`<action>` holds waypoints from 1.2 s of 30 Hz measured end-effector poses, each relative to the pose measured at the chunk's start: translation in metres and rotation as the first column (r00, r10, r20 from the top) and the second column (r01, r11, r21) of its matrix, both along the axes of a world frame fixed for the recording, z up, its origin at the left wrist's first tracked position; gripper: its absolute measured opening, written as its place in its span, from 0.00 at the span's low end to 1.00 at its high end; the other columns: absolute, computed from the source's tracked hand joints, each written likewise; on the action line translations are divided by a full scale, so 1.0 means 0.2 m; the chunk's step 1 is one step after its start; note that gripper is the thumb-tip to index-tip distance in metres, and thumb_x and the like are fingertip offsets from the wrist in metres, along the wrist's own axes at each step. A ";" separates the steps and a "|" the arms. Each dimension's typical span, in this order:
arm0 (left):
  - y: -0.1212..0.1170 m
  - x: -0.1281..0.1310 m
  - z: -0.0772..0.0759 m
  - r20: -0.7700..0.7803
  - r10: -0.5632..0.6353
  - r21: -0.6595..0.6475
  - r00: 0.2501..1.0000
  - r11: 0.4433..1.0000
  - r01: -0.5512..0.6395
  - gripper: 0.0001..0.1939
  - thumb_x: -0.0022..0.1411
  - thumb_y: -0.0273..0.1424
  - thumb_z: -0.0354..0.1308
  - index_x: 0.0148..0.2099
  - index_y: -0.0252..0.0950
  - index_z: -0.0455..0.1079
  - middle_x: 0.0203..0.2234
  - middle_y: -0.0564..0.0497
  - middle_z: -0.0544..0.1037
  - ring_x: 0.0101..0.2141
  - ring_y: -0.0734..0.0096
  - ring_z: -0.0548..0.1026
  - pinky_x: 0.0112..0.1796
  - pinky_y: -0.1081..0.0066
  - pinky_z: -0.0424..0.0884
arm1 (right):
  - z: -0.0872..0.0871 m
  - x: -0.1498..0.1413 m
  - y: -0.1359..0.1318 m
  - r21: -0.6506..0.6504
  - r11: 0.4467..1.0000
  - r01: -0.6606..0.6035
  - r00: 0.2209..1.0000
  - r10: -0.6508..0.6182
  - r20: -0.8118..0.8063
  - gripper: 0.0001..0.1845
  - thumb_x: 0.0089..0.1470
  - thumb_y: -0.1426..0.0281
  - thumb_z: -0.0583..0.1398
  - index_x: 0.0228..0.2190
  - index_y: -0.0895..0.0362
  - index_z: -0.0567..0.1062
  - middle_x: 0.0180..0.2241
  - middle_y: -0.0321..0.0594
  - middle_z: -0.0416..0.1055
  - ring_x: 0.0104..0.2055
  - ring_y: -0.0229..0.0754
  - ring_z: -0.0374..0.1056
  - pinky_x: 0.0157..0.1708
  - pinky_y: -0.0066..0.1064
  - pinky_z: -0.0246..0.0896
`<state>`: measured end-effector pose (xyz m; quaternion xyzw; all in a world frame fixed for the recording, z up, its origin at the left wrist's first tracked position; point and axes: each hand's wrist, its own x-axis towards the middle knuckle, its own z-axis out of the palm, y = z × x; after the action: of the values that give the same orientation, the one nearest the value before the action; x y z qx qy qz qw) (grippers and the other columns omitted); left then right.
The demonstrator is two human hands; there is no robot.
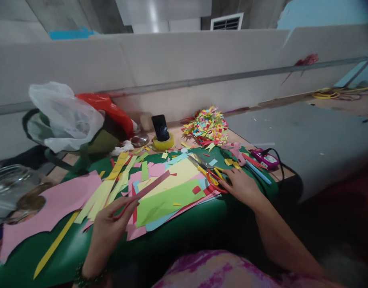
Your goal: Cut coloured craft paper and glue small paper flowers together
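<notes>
My left hand (110, 224) pinches a long, dull red paper strip (152, 186), which slants up to the right over a stack of coloured sheets. On that stack, a light green sheet (169, 202) lies in front of a pale yellow sheet (172, 176). At the stack's right edge my right hand (239, 184) reaches over scissors with red and yellow handles (213, 180). Its thumb and fingers are apart beside the handles; whether they touch is unclear. The scissor blades (196, 162) point up and left across the paper.
A heap of small coloured paper pieces (206, 126) sits at the back. Around the green surface (208, 224) are a pink glue gun (235, 152), a purple device with a cable (265, 159), a phone (160, 128) on a tape roll (163, 143), bags (67, 120) and cut pink paper (55, 204).
</notes>
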<state>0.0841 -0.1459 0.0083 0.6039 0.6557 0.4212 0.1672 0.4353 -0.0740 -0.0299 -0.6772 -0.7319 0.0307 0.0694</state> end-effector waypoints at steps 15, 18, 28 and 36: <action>0.01 0.10 -0.20 -0.153 -0.481 -0.234 0.864 0.867 0.441 0.09 0.62 0.31 0.56 0.38 0.44 0.79 0.44 0.46 0.80 0.45 0.61 0.77 0.53 0.53 0.65 | -0.14 0.26 0.10 0.175 0.985 -0.007 0.998 0.019 -0.063 0.09 0.51 0.66 0.55 0.33 0.55 0.73 0.31 0.43 0.75 0.27 0.46 0.71 0.26 0.34 0.61; 0.00 0.12 -0.18 -0.238 -0.433 -0.075 0.869 0.901 0.428 0.10 0.62 0.28 0.54 0.39 0.42 0.78 0.41 0.46 0.80 0.42 0.64 0.77 0.52 0.54 0.66 | -0.08 0.19 0.05 0.438 0.878 -0.191 0.978 0.211 0.003 0.12 0.58 0.65 0.53 0.37 0.57 0.74 0.39 0.50 0.75 0.40 0.54 0.72 0.39 0.43 0.65; -0.04 0.18 -0.09 -0.541 -0.233 0.357 0.808 0.806 0.472 0.14 0.59 0.24 0.54 0.46 0.40 0.74 0.43 0.47 0.79 0.47 0.66 0.75 0.60 0.58 0.50 | 0.10 -0.50 -0.12 0.654 0.402 -0.641 0.492 0.869 -0.052 0.07 0.58 0.77 0.56 0.37 0.58 0.73 0.35 0.43 0.77 0.37 0.41 0.70 0.35 0.32 0.69; -0.04 0.14 -0.11 -0.541 -0.153 0.403 0.827 0.816 0.414 0.15 0.60 0.24 0.52 0.46 0.42 0.74 0.43 0.47 0.79 0.47 0.65 0.74 0.58 0.56 0.54 | 0.07 -0.55 -0.08 0.712 0.318 -0.626 0.479 0.877 0.029 0.09 0.58 0.77 0.54 0.39 0.60 0.73 0.38 0.47 0.76 0.41 0.45 0.70 0.39 0.37 0.69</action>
<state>0.1126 -0.1549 -0.0136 0.8055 0.4416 0.3815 -0.1029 0.3243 -0.0899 -0.0157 -0.1580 -0.8980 -0.0651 0.4054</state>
